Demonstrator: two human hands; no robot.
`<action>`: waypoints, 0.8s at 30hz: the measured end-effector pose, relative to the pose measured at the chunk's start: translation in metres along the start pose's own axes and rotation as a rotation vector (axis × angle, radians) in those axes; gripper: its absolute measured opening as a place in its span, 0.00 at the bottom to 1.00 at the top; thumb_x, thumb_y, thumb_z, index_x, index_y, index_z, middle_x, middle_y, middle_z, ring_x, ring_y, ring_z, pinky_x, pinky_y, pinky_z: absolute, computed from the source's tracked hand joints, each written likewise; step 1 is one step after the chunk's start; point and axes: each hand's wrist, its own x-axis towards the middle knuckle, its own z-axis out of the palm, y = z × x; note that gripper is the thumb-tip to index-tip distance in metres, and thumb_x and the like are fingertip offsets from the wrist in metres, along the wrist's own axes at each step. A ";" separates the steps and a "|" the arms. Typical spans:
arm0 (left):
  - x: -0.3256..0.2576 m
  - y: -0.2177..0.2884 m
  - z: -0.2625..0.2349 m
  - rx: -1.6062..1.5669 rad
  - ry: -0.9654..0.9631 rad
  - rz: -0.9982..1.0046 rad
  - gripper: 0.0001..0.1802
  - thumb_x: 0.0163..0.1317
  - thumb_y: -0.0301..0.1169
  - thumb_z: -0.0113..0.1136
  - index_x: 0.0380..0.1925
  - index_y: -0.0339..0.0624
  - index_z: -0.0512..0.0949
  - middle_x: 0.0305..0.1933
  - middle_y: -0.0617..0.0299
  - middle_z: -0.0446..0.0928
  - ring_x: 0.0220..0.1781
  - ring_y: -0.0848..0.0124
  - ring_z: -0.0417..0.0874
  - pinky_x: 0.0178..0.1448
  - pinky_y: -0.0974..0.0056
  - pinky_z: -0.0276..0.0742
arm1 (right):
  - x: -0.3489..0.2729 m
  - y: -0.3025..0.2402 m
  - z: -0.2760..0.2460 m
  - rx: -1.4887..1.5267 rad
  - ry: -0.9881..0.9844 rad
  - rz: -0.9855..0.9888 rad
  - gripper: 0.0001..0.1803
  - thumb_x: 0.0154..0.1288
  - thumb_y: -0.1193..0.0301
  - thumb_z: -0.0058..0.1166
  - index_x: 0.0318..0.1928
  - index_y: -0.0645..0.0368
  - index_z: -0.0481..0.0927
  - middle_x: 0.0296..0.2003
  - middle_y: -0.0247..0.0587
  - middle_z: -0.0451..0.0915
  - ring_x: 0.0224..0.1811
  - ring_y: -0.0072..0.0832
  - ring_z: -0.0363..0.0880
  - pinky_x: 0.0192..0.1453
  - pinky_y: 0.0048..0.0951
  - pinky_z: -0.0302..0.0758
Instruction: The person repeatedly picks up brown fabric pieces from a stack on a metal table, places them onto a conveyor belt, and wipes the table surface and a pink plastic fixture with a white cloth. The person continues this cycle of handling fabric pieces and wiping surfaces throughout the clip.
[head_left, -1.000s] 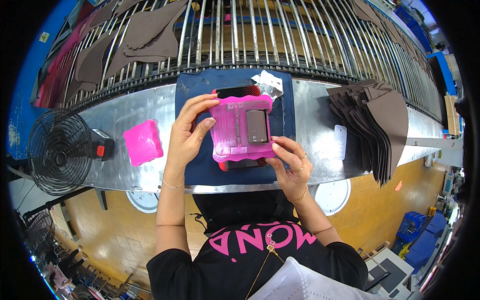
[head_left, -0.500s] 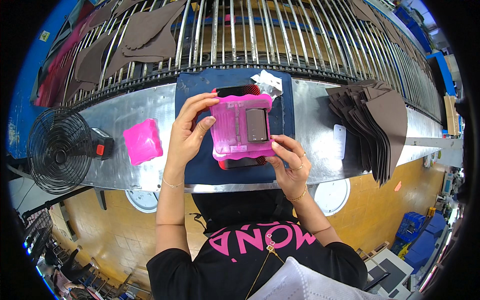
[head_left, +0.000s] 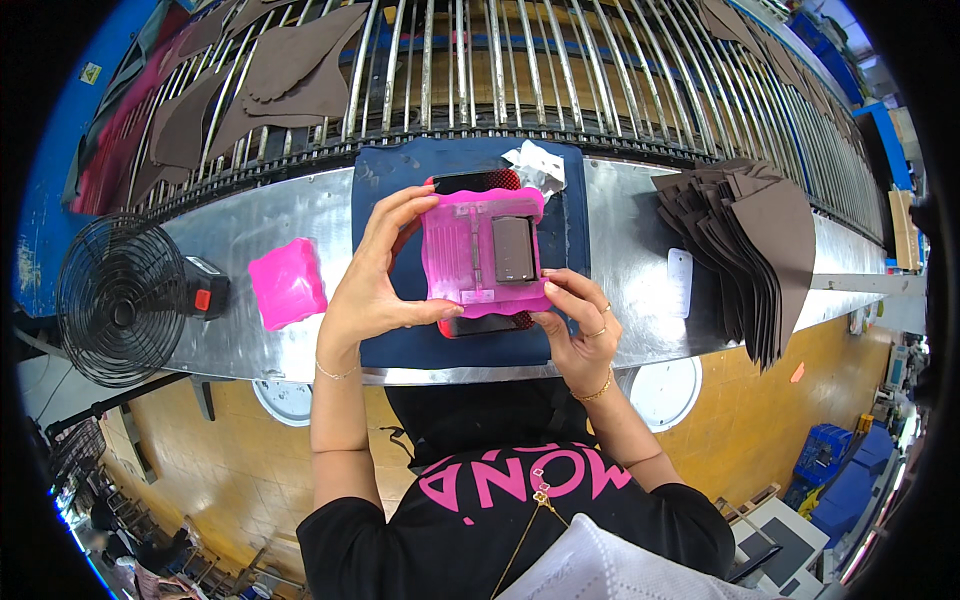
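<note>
Over the blue mat (head_left: 400, 175), a pink plastic case (head_left: 450, 245) with wavy edges is held between both my hands. Inside it are a ribbed panel and a dark rectangular block (head_left: 514, 248). My left hand (head_left: 370, 285) spans its left side, fingers at the upper corner and thumb along the lower edge. At the lower right corner, my right hand (head_left: 582, 330) pinches the rim. Beneath the case, a black phone-like rectangle with a red dotted edge (head_left: 478, 183) lies on the mat, mostly covered.
A matching pink wavy-edged piece (head_left: 287, 284) rests on the metal table (head_left: 222, 345), beside a black wire fan (head_left: 122, 300). Crumpled silver wrapper (head_left: 538, 166) lies on the mat. Brown cut sheets (head_left: 750, 250) are stacked at right, near a white tag (head_left: 679, 283). Behind runs a roller conveyor (head_left: 480, 70).
My left thumb has slid down from the case's upper left side to its lower edge, and the hand has spread wider. My right hand stays nearly where it was.
</note>
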 end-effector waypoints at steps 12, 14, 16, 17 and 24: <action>0.001 0.002 0.000 0.102 0.023 0.002 0.50 0.34 0.39 0.80 0.61 0.43 0.67 0.67 0.54 0.62 0.67 0.59 0.68 0.71 0.57 0.66 | -0.001 0.000 0.002 0.007 0.007 -0.006 0.19 0.54 0.77 0.67 0.48 0.56 0.80 0.47 0.49 0.81 0.41 0.38 0.83 0.42 0.30 0.81; 0.001 0.003 0.001 0.104 0.030 -0.001 0.50 0.34 0.39 0.80 0.61 0.43 0.67 0.66 0.54 0.62 0.67 0.59 0.68 0.71 0.57 0.66 | -0.001 0.000 0.002 0.007 0.010 -0.002 0.19 0.55 0.77 0.67 0.48 0.56 0.80 0.47 0.49 0.81 0.41 0.38 0.83 0.42 0.30 0.81; 0.001 0.004 0.002 0.102 0.029 0.001 0.50 0.34 0.38 0.80 0.61 0.42 0.67 0.66 0.54 0.62 0.67 0.59 0.68 0.71 0.57 0.66 | -0.002 0.000 0.002 0.007 0.015 0.002 0.18 0.55 0.77 0.66 0.48 0.56 0.80 0.47 0.49 0.81 0.41 0.38 0.83 0.42 0.30 0.81; 0.002 0.004 0.002 0.101 0.028 0.002 0.50 0.34 0.38 0.80 0.61 0.42 0.66 0.66 0.54 0.62 0.67 0.59 0.68 0.71 0.57 0.66 | -0.002 0.000 0.002 0.006 0.016 0.005 0.18 0.55 0.77 0.66 0.48 0.56 0.80 0.47 0.49 0.81 0.41 0.38 0.83 0.42 0.30 0.81; 0.000 0.006 0.003 0.124 0.035 -0.012 0.50 0.35 0.38 0.80 0.61 0.42 0.66 0.66 0.54 0.61 0.67 0.59 0.67 0.71 0.56 0.66 | -0.001 -0.002 0.002 0.013 0.016 0.009 0.18 0.55 0.77 0.66 0.48 0.56 0.80 0.47 0.49 0.81 0.42 0.38 0.83 0.42 0.30 0.81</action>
